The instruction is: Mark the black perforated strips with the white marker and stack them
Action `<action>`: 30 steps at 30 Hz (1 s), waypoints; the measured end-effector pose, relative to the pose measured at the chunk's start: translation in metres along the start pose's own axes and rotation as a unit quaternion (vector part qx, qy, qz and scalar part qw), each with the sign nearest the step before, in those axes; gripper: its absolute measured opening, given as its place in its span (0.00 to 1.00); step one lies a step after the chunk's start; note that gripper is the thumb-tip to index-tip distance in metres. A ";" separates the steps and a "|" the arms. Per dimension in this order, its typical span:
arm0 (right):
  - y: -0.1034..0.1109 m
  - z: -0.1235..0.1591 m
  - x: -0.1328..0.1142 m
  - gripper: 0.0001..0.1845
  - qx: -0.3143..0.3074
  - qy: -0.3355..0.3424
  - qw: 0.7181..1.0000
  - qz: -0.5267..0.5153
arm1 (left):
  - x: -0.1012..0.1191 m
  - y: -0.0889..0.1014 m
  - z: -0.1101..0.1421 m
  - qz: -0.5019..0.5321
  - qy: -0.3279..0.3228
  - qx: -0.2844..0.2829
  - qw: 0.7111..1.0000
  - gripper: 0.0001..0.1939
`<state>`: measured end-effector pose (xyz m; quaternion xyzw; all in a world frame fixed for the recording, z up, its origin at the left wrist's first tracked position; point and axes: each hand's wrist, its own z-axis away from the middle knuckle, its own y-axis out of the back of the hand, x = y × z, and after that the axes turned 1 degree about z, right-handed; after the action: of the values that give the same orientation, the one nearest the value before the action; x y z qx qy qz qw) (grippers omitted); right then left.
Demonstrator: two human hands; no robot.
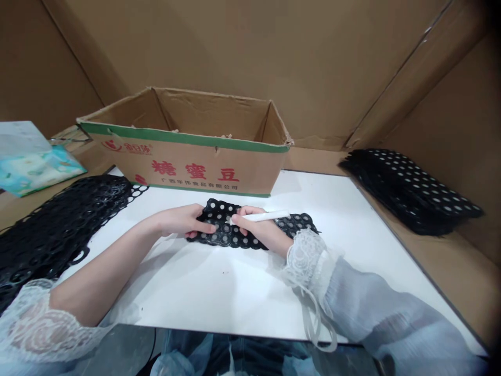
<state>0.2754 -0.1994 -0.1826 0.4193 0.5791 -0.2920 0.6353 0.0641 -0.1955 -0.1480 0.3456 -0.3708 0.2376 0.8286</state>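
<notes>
We have a black, scalloped strip of openwork with pale dots [224,238] lying flat on the white rectangular board [203,292], roughly at the centre of the clock face. Our left hand [182,219] pinches its left end, thumb on top and the other fingers curled in close at the edge. Our right hand [264,232] holds a slim white pen-like stick [268,215] in a narrow writing grip, its tip end low over the strip near our left thumb.

The step in hand looks like close work on one small spot of the strip; the next move seems to call for a firm left pinch and a light, steady right tip.

At eleven o'clock stands an open brown cardboard box with a green rim [252,175]; at nine, a heap of black ring mesh [50,224]; at two, a black dotted stack [418,193].
</notes>
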 end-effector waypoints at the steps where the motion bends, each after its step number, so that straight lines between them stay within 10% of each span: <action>1: 0.001 0.001 0.000 0.19 -0.004 0.000 1.000 -0.019 | -0.001 0.000 -0.001 0.006 0.002 0.018 1.000 0.16; 4: 0.002 0.002 -0.002 0.18 -0.008 0.013 0.999 -0.046 | -0.003 -0.001 -0.004 -0.037 -0.010 0.146 0.989 0.18; 8: 0.001 0.003 -0.005 0.17 -0.013 0.033 0.998 -0.060 | 0.002 -0.008 -0.004 -0.169 -0.097 0.398 0.897 0.17; 16: 0.000 0.003 -0.005 0.18 -0.014 0.037 0.999 -0.034 | 0.018 -0.026 0.001 -0.075 -0.189 0.148 0.968 0.17; 30: -0.006 -0.001 0.004 0.16 0.078 0.039 0.993 -0.076 | 0.012 -0.038 -0.005 -0.090 -0.204 0.241 0.945 0.13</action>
<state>0.2708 -0.2009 -0.1880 0.4329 0.6095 -0.3670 0.5535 0.0983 -0.2147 -0.1560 0.6079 -0.4310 0.1687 0.6452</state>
